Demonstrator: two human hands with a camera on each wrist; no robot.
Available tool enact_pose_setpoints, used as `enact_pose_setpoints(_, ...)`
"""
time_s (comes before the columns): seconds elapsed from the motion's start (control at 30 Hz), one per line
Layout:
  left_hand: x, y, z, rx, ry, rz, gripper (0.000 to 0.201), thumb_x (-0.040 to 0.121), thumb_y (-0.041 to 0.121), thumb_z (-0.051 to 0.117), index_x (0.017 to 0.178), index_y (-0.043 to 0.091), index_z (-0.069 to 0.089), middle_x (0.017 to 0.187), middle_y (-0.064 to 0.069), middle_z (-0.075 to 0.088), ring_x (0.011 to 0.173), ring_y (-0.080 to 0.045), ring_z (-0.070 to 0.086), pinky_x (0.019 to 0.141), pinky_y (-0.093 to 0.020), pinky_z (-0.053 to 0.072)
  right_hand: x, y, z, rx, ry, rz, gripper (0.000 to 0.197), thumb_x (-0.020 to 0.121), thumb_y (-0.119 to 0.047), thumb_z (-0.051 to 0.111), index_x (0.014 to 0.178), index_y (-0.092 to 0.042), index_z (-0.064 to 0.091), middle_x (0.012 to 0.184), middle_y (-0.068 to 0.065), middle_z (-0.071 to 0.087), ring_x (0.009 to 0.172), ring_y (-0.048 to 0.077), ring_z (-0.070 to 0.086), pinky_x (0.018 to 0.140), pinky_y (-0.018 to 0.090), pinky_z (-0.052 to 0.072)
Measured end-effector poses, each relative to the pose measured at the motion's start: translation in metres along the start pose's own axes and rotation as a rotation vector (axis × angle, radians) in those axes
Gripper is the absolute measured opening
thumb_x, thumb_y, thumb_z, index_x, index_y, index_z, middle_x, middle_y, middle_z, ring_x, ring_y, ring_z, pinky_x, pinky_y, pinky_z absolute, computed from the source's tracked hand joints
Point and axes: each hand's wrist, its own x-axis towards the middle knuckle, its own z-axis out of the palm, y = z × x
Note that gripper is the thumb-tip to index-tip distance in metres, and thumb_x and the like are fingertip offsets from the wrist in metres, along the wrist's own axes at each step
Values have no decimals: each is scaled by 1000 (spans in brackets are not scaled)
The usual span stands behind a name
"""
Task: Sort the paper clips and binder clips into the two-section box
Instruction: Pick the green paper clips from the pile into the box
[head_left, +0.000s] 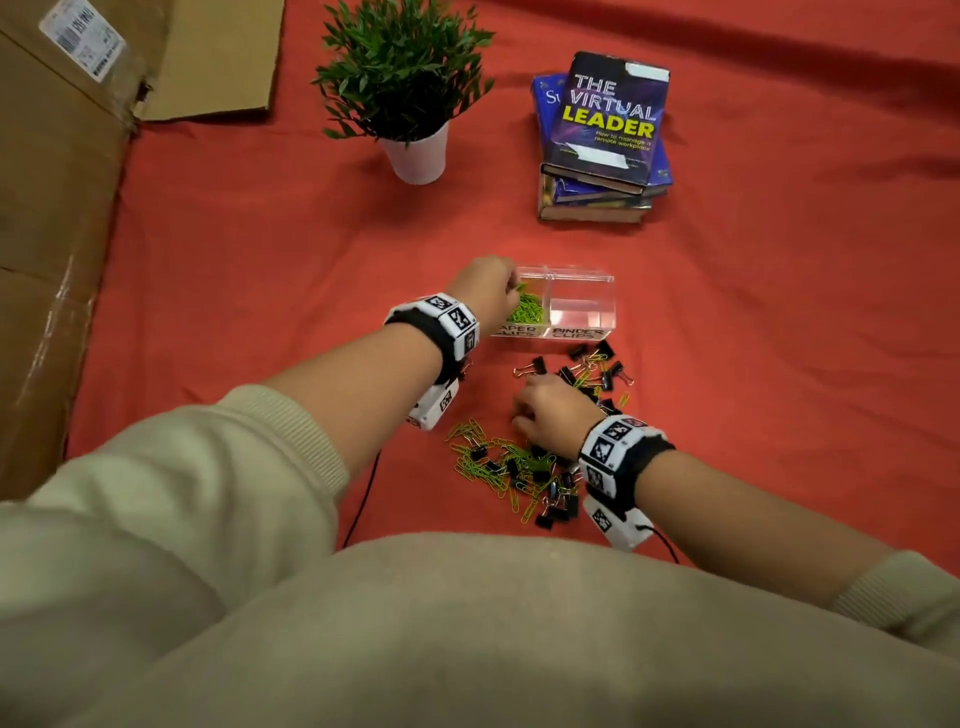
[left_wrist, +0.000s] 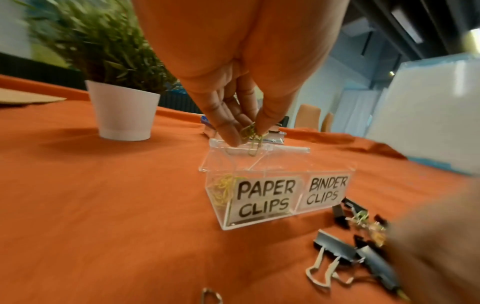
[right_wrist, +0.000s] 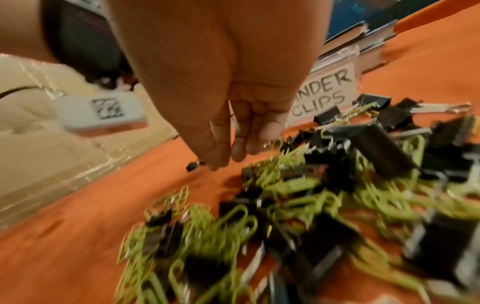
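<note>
Pinching green paper clips (left_wrist: 251, 137) between thumb and fingertips: left hand (head_left: 487, 288), over the two-section box's (head_left: 582, 332) PAPER CLIPS side. Right hand (head_left: 551, 410): fingers loosely curled, empty, tips down among mixed paper clips and black binder clips (head_left: 530, 467) on the orange-clothed bench (head_left: 260, 286).

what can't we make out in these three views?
- Right hand fingertips: the head view hides them under the hand; right wrist view is motion-blurred, so whether they hold a clip is unclear.
- Paper clips pinched by the left hand: count unreadable in the left wrist view, fingers cover them.
- Lower books: titles covered by the top book.
- Cardboard box: cut off at the head view's left edge.
</note>
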Motion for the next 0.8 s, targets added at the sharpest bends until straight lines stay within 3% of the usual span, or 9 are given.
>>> enact_pose_setpoints(0.17, 10, 3, 14, 197, -66, 71, 22, 90, 9, 51, 108, 8, 64, 114, -13, 59, 109, -31, 55, 92, -38, 45, -7, -8, 24, -52, 6, -33, 33, 90, -33, 56, 107, -6, 63, 107, 9, 55, 111, 24, 48, 91, 37, 46)
enact_pose_setpoints(0.3, -8, -7, 17, 195, 6, 109, 30, 89, 15, 58, 118, 11, 60, 119, -9, 55, 116, -27, 49, 101, -38, 41, -5, -18, 29, -136, 8, -79, 32, 89, -28, 55, 106, -2, 61, 110, 13, 57, 110, 29, 47, 93, 37, 41)
enact_pose_setpoints(0.37, -25, -16, 17, 141, 7, 107, 25, 87, 14, 58, 111, 12, 61, 114, -8, 56, 111, -25, 52, 96, -38, 44, -3, -21, 31, -169, -4, -70, 30, 89, -23, 54, 108, -1, 59, 113, 14, 57, 113, 31, 47, 98, 38, 39)
enact_pose_setpoints(0.47, -55, -33, 20, 126, -130, 61, 17, 84, 13, 55, 98, 14, 66, 105, -8, 64, 100, -26, 61, 86, -36, 50, 0, -25, 32, -158, -13, -42, 30, 88, -22, 55, 110, -2, 57, 115, 15, 57, 117, 32, 46, 102, 38, 38)
enact_pose_setpoints(0.6, -98, -58, 30, 154, -299, 0, 16, 80, 15, 58, 94, 17, 66, 99, -4, 68, 94, -23, 63, 80, -30, 49, 0, -28, 28, -142, -35, -23, 31, 87, -27, 59, 105, -2, 60, 113, 15, 59, 113, 30, 49, 97, 36, 39)
enact_pose_setpoints(0.7, -121, -67, 41, 163, -364, 80, 19, 80, 20, 64, 99, 17, 65, 101, -4, 61, 95, -23, 60, 80, -31, 48, -2, -26, 24, -68, -53, -2, 20, 86, -19, 57, 93, -2, 65, 98, 15, 66, 97, 30, 60, 85, 35, 48)
enact_pose_setpoints(0.8, -135, -66, 53, 221, -393, 156, 29, 81, 28, 64, 109, 23, 60, 106, -2, 54, 100, -23, 56, 81, -34, 49, -3, -16, 16, 192, -16, 102, 13, 88, -11, 54, 95, -8, 64, 91, 8, 67, 84, 24, 63, 75, 32, 52)
